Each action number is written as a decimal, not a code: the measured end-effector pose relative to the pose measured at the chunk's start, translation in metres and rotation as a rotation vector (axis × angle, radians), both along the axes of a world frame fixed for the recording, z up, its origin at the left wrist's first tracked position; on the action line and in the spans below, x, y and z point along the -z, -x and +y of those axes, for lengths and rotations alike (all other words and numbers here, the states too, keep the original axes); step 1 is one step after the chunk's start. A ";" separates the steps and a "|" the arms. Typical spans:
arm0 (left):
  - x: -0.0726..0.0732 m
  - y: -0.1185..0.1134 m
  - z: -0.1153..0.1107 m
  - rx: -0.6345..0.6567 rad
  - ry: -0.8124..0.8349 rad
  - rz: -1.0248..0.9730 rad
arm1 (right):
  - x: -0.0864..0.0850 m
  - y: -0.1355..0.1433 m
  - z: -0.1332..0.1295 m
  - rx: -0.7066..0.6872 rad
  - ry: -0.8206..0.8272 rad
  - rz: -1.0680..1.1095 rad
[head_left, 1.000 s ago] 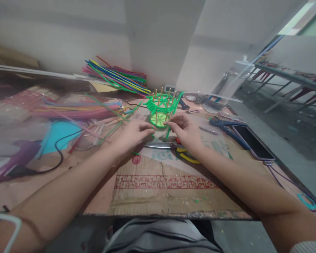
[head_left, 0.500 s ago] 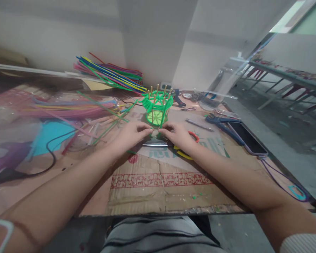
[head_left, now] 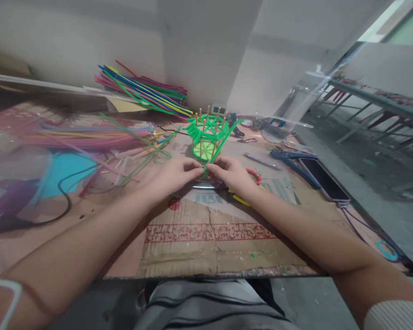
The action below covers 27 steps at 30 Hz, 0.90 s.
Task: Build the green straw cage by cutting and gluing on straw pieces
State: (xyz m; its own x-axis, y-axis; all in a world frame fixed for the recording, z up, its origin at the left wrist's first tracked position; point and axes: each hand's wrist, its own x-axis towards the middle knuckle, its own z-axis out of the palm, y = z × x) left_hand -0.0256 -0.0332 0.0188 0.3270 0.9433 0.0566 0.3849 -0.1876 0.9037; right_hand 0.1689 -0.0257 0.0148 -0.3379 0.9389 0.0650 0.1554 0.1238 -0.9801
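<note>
Both hands meet close together at the middle of the table, thumbs and forefingers pinched. My right hand (head_left: 229, 173) grips the lower end of a green pipe cleaner (head_left: 223, 141), which slants up to the right. My left hand (head_left: 187, 173) pinches at the same low end, its fingertips nearly touching the right ones. Just behind stands a round green frame (head_left: 206, 150) with a light green slotted base, upright wooden sticks and a green ring around them. Beneath my right hand lie scissors (head_left: 253, 176) with red and yellow on the handles, partly hidden.
Bundled coloured pipe cleaners (head_left: 147, 91) lie at the back left. To the right are a pen (head_left: 261, 161), dark blue pliers (head_left: 292, 167) and a phone (head_left: 325, 179) with a cord. Cardboard (head_left: 192, 256) covers the table front. A blue sheet (head_left: 67, 176) lies left.
The green pipe cleaner's upper part has swung away from the frame and now leans out to the right. Both hands stay pinched, fingertips slightly closer together.
</note>
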 end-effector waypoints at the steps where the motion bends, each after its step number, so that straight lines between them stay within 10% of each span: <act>1: 0.000 0.000 0.000 0.005 0.001 0.003 | 0.000 0.000 0.000 -0.007 0.006 -0.004; 27: -0.014 -0.002 -0.005 -0.018 -0.019 0.036 | 0.003 -0.001 0.010 0.001 0.202 0.307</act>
